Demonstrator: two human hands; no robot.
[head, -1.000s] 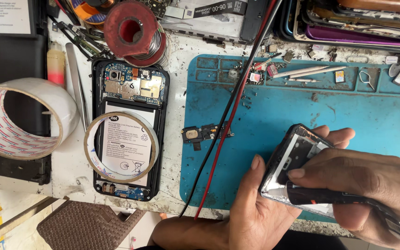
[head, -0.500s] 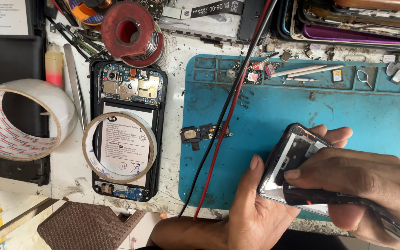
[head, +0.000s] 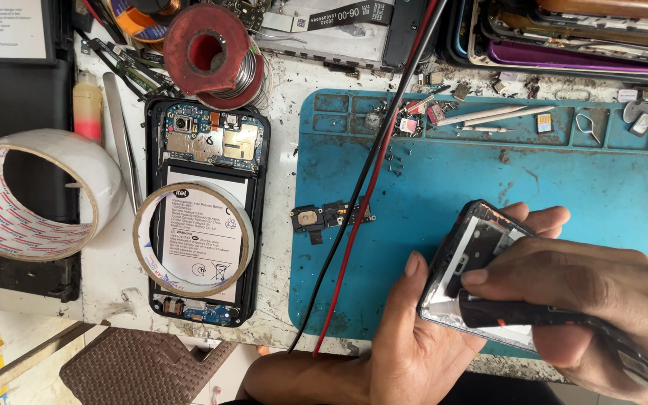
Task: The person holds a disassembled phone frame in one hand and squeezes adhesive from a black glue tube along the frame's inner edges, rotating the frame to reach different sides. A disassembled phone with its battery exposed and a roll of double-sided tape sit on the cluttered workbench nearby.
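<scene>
Gripping a black pen-like tool [head: 534,315], the right hand [head: 594,300] is closing its fingers [head: 489,274] around the shaft, tip resting on a phone back cover [head: 474,259]. The left hand [head: 414,337] is cradling that cover from beneath, thumb up along its edge, over the near rim of a blue mat [head: 489,172]. Red and black wires [head: 369,180] are crossing the mat. Farther left on the bench [head: 279,97], an opened phone [head: 204,210] is lying under a tape ring [head: 193,240], beside a bigger tape roll [head: 31,195] and a solder spool [head: 215,56].

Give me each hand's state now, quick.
Left hand: closed, cradling the black rectangular phone frame.
Right hand: closed on the black pen-shaped tool.
</scene>
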